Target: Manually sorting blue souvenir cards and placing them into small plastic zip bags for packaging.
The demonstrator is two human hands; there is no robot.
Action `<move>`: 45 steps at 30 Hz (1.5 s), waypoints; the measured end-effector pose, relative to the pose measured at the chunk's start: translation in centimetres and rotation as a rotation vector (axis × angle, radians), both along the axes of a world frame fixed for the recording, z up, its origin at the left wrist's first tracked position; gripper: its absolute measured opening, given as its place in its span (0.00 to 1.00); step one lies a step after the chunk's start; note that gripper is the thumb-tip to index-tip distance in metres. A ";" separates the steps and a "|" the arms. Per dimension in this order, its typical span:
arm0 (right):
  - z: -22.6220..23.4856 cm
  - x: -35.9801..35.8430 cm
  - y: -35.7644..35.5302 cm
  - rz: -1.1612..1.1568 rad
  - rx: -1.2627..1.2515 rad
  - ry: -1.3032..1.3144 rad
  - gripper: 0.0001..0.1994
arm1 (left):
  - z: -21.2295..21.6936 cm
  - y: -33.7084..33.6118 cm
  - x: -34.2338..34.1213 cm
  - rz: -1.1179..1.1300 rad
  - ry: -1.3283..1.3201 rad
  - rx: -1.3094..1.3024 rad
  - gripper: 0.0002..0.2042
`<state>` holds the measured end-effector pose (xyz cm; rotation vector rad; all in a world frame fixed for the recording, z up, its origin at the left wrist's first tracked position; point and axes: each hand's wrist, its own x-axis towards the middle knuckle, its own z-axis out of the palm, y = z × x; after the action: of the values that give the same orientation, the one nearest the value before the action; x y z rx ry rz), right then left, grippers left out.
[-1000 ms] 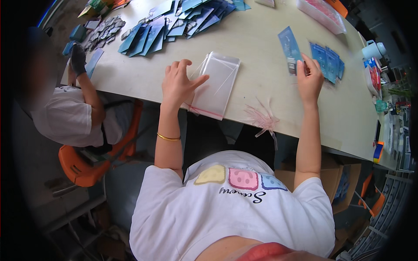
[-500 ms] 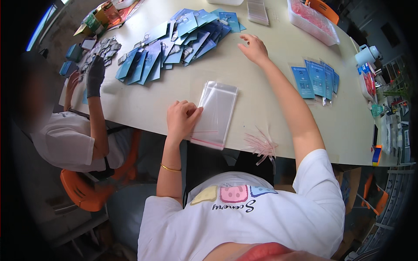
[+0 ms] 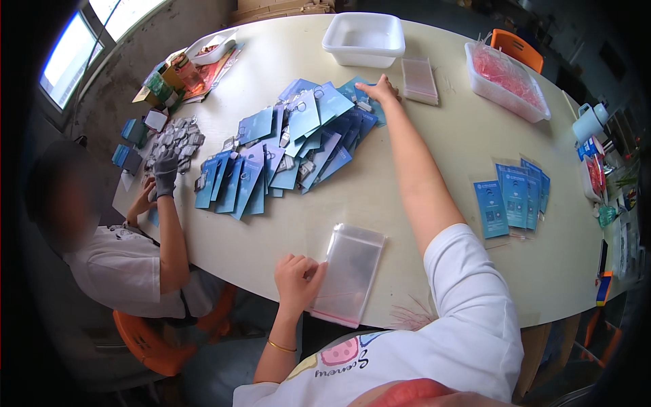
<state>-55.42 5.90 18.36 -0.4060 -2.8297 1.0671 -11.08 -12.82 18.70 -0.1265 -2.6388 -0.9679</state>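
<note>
My left hand (image 3: 298, 281) is closed, its curled fingertips at the left edge of a stack of clear plastic bags (image 3: 352, 268) near the table's front edge. Stretched far forward, my right hand (image 3: 381, 90) reaches the far right end of a heap of blue cards (image 3: 319, 112). Its thumb and fingers are spread over a blue card (image 3: 373, 112) there, partly covering it. Many cards in the heap carry a metal ring and a small grey device (image 3: 306, 167).
A co-worker's gloved hand (image 3: 165, 173) touches a pile of grey devices (image 3: 180, 141) at left. White tubs (image 3: 364, 51) and more clear bags (image 3: 420, 81) stand far off. Bagged blue cards (image 3: 519, 197), pink strips in a tub (image 3: 505, 85) and loose strips (image 3: 411, 317) lie to the right.
My right hand has moved forward to the far end of the card heap. My left hand has stayed at the bag stack. The whole view has shifted, showing more of the table's far side.
</note>
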 end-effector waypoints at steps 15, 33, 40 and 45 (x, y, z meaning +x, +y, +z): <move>-4.1 6.4 6.2 0.193 -0.310 0.036 0.38 | -0.2 0.3 0.2 0.072 0.009 0.045 0.11; -2.7 27.0 20.2 0.089 -0.065 0.115 0.30 | -2.8 -0.6 -0.3 -0.087 0.154 0.595 0.10; 6.1 35.1 17.1 0.425 -0.653 0.327 0.10 | 2.7 0.4 0.6 -0.334 0.055 1.155 0.10; 11.4 40.1 14.4 0.574 -0.580 0.570 0.07 | 7.1 3.5 -1.1 -0.661 0.076 1.122 0.09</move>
<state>-15.36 20.26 29.73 0.6326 -2.1179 1.7526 -12.19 -9.32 25.80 -0.7368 -1.6096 -2.3953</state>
